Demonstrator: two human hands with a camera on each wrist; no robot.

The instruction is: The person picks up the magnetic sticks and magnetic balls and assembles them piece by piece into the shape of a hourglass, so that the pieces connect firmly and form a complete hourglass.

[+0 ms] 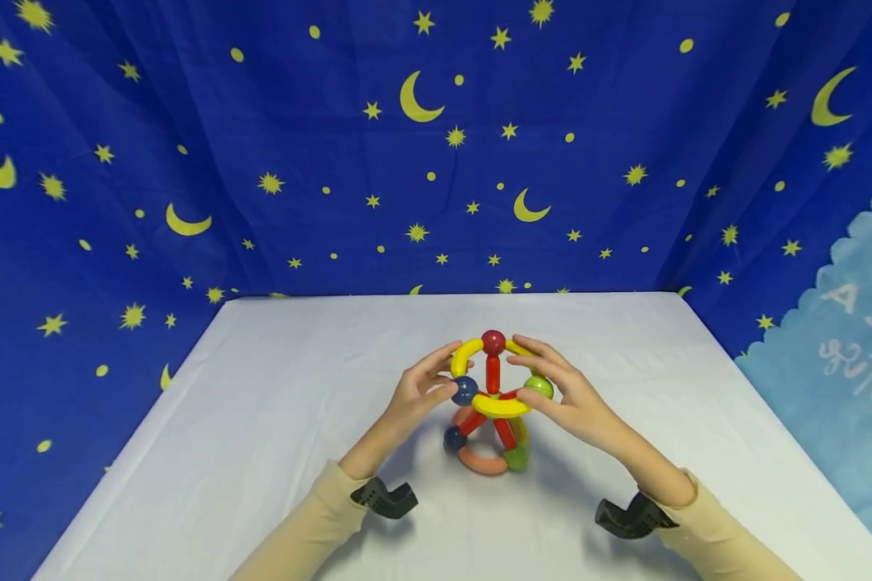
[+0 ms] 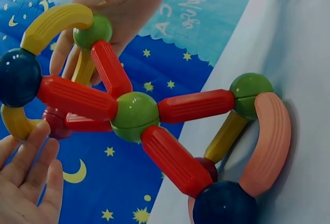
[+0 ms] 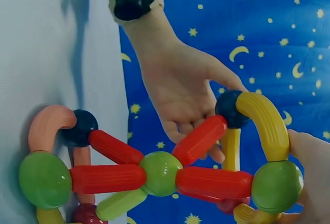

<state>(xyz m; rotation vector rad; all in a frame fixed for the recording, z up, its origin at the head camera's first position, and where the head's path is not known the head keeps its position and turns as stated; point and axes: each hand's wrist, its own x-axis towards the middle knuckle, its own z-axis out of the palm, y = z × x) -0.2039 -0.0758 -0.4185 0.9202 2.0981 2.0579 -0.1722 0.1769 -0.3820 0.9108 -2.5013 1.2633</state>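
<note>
A model of magnetic rods and balls (image 1: 492, 375) stands upright on the table between the two hands. Its upper ring joins yellow curved rods with a dark blue ball (image 1: 465, 391), a light green ball (image 1: 538, 388) and a dark red ball (image 1: 493, 342). Straight red rods (image 2: 196, 105) run to a central green ball (image 3: 161, 173). Left hand (image 1: 417, 386) holds the upper ring at the dark blue ball, thumb in front and fingers behind. On the opposite side, right hand (image 1: 570, 395) grips the ring around the light green ball, its fingers reaching along the yellow curved rod (image 3: 265, 126).
The lower ring has salmon curved rods (image 1: 483, 461), a blue ball (image 1: 454, 439) and a green ball (image 1: 516, 458). A white cloth covers the table (image 1: 320, 339). Blue curtain (image 1: 436, 161) with stars and moons hangs behind. Each wrist wears a black camera mount (image 1: 388, 498).
</note>
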